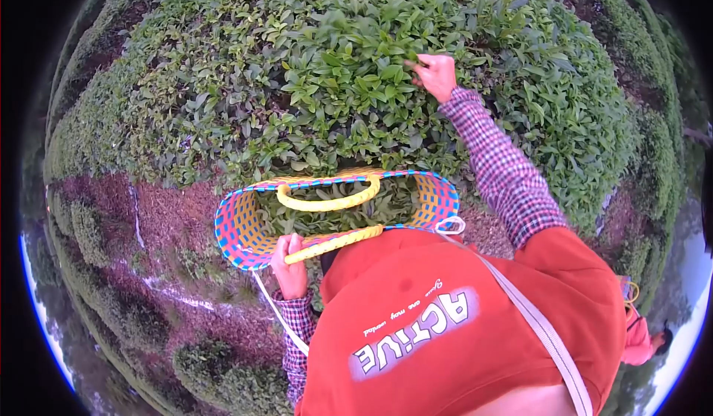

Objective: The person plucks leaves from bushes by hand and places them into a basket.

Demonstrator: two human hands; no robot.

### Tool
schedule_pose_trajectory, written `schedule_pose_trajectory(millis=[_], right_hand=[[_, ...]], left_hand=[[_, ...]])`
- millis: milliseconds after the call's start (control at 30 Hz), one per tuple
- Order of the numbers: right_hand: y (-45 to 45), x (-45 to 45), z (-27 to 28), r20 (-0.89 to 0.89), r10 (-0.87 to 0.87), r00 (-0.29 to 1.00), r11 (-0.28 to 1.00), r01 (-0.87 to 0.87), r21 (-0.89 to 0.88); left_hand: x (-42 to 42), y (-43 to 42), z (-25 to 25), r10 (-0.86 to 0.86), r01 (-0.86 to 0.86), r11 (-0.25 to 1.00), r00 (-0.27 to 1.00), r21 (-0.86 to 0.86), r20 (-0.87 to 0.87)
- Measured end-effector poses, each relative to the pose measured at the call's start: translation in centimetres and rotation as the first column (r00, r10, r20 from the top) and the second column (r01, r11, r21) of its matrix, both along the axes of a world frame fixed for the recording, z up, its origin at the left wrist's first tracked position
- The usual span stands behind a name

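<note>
My right hand is stretched out over the top of a leafy green tea bush. Its fingers are bent together against the leaves, and whatever lies between them is too small to make out. Close to my body, my left hand grips the near rim of a woven basket beside its yellow handle. The basket is blue, pink and yellow, with a second yellow handle at the far side. Picked green leaves lie inside it.
A white strap runs from the basket across my red top. Reddish-brown soil shows at the left between the bushes. More bushes stand lower left. Another person in red is at the right edge.
</note>
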State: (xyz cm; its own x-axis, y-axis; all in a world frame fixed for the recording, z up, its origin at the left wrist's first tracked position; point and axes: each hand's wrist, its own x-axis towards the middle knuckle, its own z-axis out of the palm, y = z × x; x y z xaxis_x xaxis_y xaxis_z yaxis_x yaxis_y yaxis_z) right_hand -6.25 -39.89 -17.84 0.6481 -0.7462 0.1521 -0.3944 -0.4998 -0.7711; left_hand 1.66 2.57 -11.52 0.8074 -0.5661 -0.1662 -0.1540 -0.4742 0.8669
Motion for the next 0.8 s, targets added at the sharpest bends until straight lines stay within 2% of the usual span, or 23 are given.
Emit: schedule_pose_trajectory(millis=[67,100,133,167,200,233,267,333,400,433,467,500,533,567,600,667,700,733,767,800], right_hand=[[1.6,-0.4,1.7,0.219,-0.165,0.962,0.98,0.134,0.148],[2.7,-0.3,4.2,0.334,-0.27,0.903,0.951,0.196,0.24],[2.9,-0.8,7.4,0.403,-0.352,0.845,0.932,0.278,0.232],[0.9,-1.7,7.8,0.651,-0.215,0.728,0.977,0.158,0.145],[1.0,-2.4,10.3,0.674,-0.221,0.705,0.975,0.166,0.146],[1.8,-4.3,11.5,0.615,-0.255,0.747,0.965,0.154,0.213],[2.2,-5.3,12.7,0.577,-0.25,0.778,0.959,0.118,0.257],[6.3,-8.2,13.6,0.466,-0.204,0.861,0.913,-0.005,0.408],[10.1,-10.1,12.2,0.448,-0.26,0.855,0.79,-0.079,0.608],[10.6,-10.4,11.5,0.442,-0.322,0.837,0.683,-0.118,0.721],[11.6,-11.1,11.0,0.415,-0.396,0.819,0.553,-0.148,0.82],[11.8,-11.1,10.6,0.431,-0.377,0.82,0.507,-0.207,0.837],[12.0,-11.1,10.3,0.423,-0.393,0.816,0.433,-0.242,0.868],[12.0,-10.8,10.1,0.448,-0.403,0.798,0.409,-0.281,0.868],[12.1,-10.4,9.9,0.472,-0.415,0.778,0.38,-0.324,0.867],[12.1,-9.2,10.3,0.538,-0.411,0.736,0.32,-0.436,0.841],[12.2,-8.2,11.0,0.562,-0.348,0.751,0.349,-0.452,0.821],[12.5,-7.1,11.8,0.582,-0.305,0.754,0.323,-0.493,0.808],[13.0,-5.7,12.6,0.605,-0.259,0.753,0.29,-0.536,0.793],[13.6,-4.3,13.4,0.628,-0.21,0.75,0.255,-0.578,0.775]], left_hand=[[0.3,0.1,0.0,-0.047,0.047,0.999,0.999,-0.004,0.02],[0.1,-0.2,0.7,-0.027,0.027,1.0,0.999,0.008,-0.036],[0.2,-0.4,0.6,-0.007,0.006,1.0,0.999,-0.012,-0.046],[0.2,-0.4,0.3,0.005,-0.007,0.999,0.998,-0.033,-0.064],[0.2,0.1,0.2,-0.004,0.0,0.999,0.996,-0.044,-0.091],[0.7,0.8,-0.6,-0.011,0.008,1.0,0.993,-0.027,-0.12],[1.0,1.0,-1.9,0.015,-0.032,0.989,0.993,-0.146,-0.117],[1.1,0.5,-0.8,0.036,-0.091,0.978,0.96,-0.187,-0.279],[1.3,0.5,-0.9,0.036,-0.099,0.974,0.955,-0.202,-0.294],[1.3,0.4,-1.0,0.03,-0.096,0.975,0.95,-0.201,-0.311],[2.0,0.7,-0.4,-0.105,0.081,0.992,0.953,-0.096,-0.284],[1.7,0.9,1.1,-0.216,0.217,0.976,0.946,-0.023,-0.242],[1.7,0.9,2.3,-0.323,0.337,0.94,0.927,0.046,-0.191],[2.8,1.9,2.9,-0.496,0.507,0.851,0.862,0.14,-0.105],[2.5,2.2,5.0,-0.388,0.385,0.92,0.858,-0.079,-0.338],[2.7,1.9,8.2,-0.251,0.255,0.967,0.958,0.013,-0.14],[2.9,1.1,8.6,-0.095,0.099,0.994,0.992,0.05,-0.086],[2.7,-0.1,9.3,0.02,-0.021,0.996,1.0,-0.085,-0.007],[2.4,-2.4,10.8,-0.04,0.056,0.989,0.992,-0.14,0.118],[0.8,-5.6,12.5,0.028,-0.05,0.953,0.997,-0.299,-0.078]])
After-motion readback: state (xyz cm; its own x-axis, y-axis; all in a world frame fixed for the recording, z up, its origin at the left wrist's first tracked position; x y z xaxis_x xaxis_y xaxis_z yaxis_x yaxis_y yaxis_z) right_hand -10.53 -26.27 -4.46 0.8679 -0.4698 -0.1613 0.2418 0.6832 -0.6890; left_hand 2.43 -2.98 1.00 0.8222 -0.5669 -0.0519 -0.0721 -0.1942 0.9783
